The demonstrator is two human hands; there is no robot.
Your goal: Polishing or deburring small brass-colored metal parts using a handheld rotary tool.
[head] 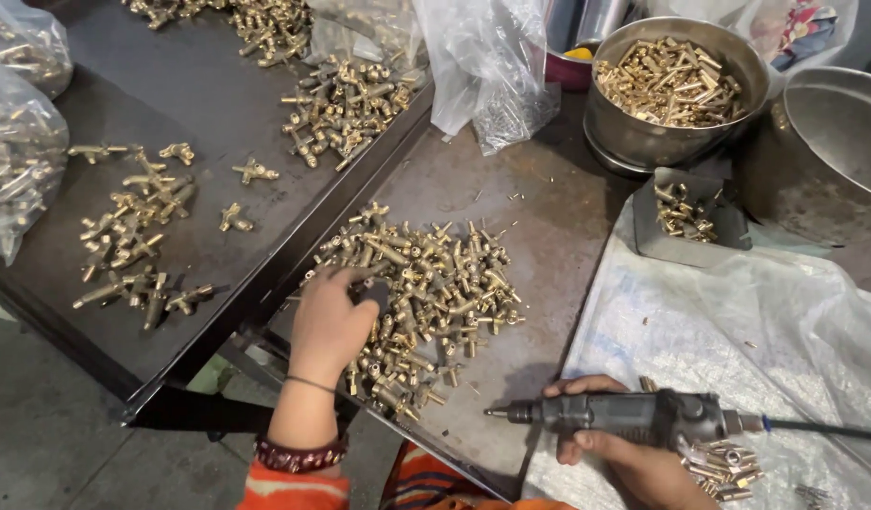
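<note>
A: Brass fittings [426,283], heaped on the table [539,236] under the left hand [329,326]; its grip is curled among them, on what I cannot tell.
B: Small, hard, likely slippery: pinch the stem. Right hand [634,453] clasps the rotary tool [615,416].

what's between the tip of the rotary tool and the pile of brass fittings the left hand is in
In the head view, only bare dark metal tray lies between the rotary tool in the right hand and the pile of brass fittings under the left hand.
</note>
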